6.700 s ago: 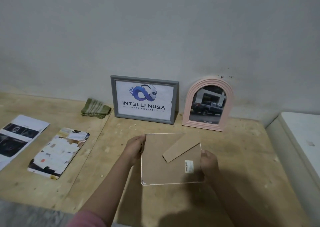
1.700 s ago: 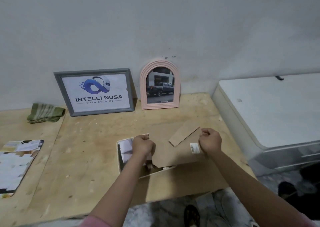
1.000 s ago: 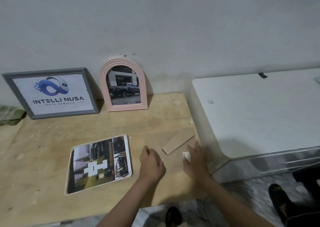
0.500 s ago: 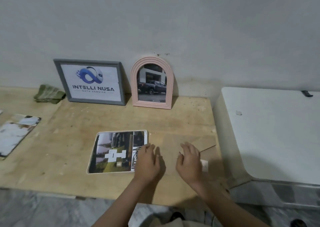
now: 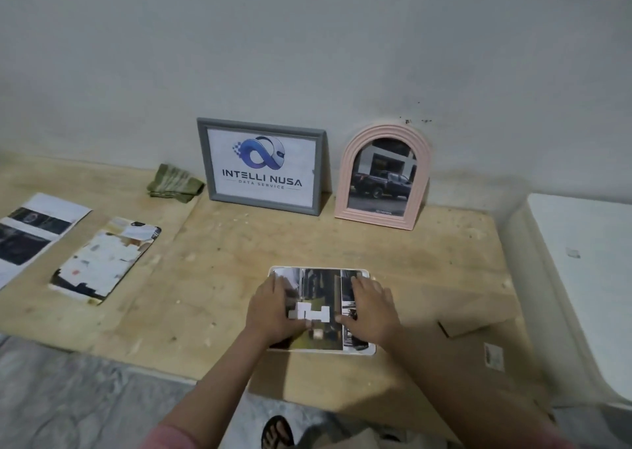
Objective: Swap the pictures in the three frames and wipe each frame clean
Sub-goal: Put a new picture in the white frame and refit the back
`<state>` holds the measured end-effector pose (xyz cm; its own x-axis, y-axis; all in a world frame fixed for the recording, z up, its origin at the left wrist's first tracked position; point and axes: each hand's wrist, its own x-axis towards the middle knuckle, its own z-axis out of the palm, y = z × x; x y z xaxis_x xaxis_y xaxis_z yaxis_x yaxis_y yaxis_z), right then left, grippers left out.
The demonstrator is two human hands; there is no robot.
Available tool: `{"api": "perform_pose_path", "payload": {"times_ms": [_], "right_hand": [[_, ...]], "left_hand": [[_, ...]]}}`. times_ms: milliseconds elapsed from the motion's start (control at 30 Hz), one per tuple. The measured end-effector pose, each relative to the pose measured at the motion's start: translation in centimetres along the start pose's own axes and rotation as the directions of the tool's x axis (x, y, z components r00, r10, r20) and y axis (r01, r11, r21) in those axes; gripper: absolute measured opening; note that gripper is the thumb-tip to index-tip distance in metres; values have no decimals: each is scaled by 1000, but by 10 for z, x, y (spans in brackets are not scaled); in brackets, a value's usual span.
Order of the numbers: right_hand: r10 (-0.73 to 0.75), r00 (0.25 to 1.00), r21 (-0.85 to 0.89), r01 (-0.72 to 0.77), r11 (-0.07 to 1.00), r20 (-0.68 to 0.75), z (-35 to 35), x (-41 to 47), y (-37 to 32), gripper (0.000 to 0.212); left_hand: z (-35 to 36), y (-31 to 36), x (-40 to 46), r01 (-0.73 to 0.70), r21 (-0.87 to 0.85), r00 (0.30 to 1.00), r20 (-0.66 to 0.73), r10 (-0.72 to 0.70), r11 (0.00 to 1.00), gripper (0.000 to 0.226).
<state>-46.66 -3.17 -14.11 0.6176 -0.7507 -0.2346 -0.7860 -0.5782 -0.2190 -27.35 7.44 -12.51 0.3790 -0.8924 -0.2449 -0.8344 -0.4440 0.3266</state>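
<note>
A white-rimmed frame (image 5: 321, 277) lies flat on the wooden table, its picture facing up. My left hand (image 5: 272, 306) rests on its left part and my right hand (image 5: 371, 306) on its right part, fingers spread flat. The frame's brown cardboard back (image 5: 478, 322) with a stand flap lies to the right on the table. A grey frame (image 5: 261, 166) with a logo and a pink arched frame (image 5: 384, 176) with a truck photo lean against the wall. Two loose pictures, one (image 5: 106, 260) and another (image 5: 32, 231), lie at the left. A folded green cloth (image 5: 174, 183) sits by the wall.
A white appliance (image 5: 588, 277) stands at the table's right end. The table's front edge (image 5: 136, 356) drops to a marbled floor. A sandalled foot (image 5: 277, 431) shows below the table.
The cardboard back came off and was set down to the right. Both hands moved left from the back onto the frame's picture.
</note>
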Motion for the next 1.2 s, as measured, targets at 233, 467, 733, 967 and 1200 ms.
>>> {"api": "perform_pose_path", "payload": {"times_ms": [233,467,733,967,1200], "right_hand": [[97,993,-117,-105,987,-71,3,5,-14,104],[100,994,-47,-103,994,-49,3,2,-21,96],[117,987,-52,-124,991,-114,2,-2,-23,89],[53,989,48,-46,998,-140,11,-6,-21,78],[49,957,198,9,980,-285,27,-5,-17,88]], "left_hand": [[7,-21,13,-82,150,988,141,61,985,102],[0,-16,17,-67,182,982,186,32,981,108],[-5,-12,18,-52,246,991,130,21,968,108],[-11,-1,13,13,225,991,130,-43,974,107],[-22,-1,9,142,-428,982,-50,-180,892,57]]}}
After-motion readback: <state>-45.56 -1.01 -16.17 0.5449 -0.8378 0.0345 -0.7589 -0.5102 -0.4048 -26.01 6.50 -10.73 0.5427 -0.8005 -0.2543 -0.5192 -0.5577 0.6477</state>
